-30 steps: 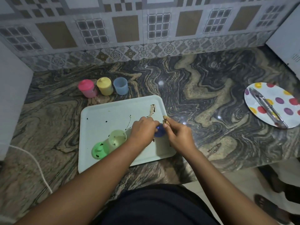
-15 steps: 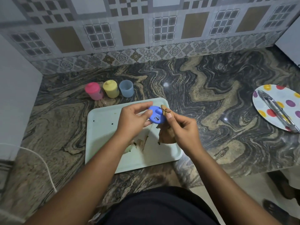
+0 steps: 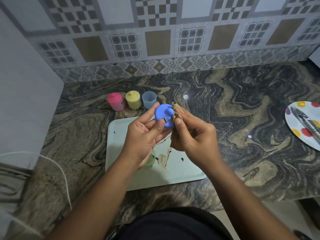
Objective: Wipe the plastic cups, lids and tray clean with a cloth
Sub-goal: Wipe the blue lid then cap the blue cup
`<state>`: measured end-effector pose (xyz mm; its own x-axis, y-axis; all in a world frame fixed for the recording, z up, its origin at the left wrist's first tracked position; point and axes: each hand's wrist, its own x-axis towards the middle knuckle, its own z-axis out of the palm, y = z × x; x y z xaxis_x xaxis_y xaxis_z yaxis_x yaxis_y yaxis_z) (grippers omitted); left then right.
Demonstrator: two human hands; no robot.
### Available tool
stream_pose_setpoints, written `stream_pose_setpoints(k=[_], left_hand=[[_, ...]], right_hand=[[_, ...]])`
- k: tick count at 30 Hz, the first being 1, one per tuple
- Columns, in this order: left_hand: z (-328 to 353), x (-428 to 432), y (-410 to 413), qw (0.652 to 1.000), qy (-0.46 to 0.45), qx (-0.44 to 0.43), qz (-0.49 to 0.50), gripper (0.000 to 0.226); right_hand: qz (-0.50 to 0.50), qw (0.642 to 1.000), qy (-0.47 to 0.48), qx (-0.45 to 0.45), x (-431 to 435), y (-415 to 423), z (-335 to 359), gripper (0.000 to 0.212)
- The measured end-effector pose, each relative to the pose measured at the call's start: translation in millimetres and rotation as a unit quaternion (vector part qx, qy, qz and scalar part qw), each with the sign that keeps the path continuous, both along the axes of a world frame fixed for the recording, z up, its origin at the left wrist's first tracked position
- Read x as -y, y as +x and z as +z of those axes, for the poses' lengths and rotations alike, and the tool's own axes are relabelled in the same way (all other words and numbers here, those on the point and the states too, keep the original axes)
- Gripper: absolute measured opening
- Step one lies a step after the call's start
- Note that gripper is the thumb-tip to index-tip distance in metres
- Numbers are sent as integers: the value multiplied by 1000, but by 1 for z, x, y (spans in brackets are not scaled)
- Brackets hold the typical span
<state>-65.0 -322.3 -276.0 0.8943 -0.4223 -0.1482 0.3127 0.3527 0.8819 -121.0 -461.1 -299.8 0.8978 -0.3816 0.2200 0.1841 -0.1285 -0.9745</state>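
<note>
My left hand [image 3: 144,135] holds a blue lid [image 3: 164,115] with a knob, lifted above the tray; dark specks mark its face. My right hand [image 3: 192,135] grips a crumpled brown cloth [image 3: 177,113] pressed against the lid's right edge. The pale green tray [image 3: 180,170] lies on the counter below, smeared with brown stains. A green cup [image 3: 151,159] on the tray is mostly hidden behind my left wrist. A pink lidded cup [image 3: 115,101], a yellow lidded cup [image 3: 133,99] and an open blue cup [image 3: 149,99] stand in a row behind the tray.
A polka-dot plate [image 3: 301,132] with metal tongs [image 3: 306,123] sits at the right edge of the marble counter [image 3: 242,110]. A white cable [image 3: 58,170] runs down the left side. A tiled wall backs the counter; a white wall closes the left.
Both hands rose from the tray with the blue lid and the cloth. The lid now faces me, and the cloth sits at its right edge.
</note>
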Motion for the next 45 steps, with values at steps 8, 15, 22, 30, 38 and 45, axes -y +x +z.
stream_pose_setpoints(k=[8, 15, 22, 30, 38, 45], left_hand=[[1, -14, 0, 1000, -4, 16, -4, 45], [4, -10, -1, 999, -1, 22, 28, 48], [4, -10, 0, 999, -42, 6, -9, 56], [7, -10, -2, 999, -26, 3, 44, 48], [12, -9, -3, 998, -26, 25, 48, 51], [11, -12, 0, 998, -53, 13, 21, 44]], right_hand=[[8, 999, -43, 11, -2, 11, 10, 27], [5, 999, -52, 10, -4, 14, 21, 29], [-7, 995, -90, 44, -9, 13, 17, 29], [-5, 996, -64, 58, -9, 14, 24, 29], [-1, 996, -68, 49, -8, 14, 28, 29], [-7, 995, -80, 64, -14, 9, 29, 28]])
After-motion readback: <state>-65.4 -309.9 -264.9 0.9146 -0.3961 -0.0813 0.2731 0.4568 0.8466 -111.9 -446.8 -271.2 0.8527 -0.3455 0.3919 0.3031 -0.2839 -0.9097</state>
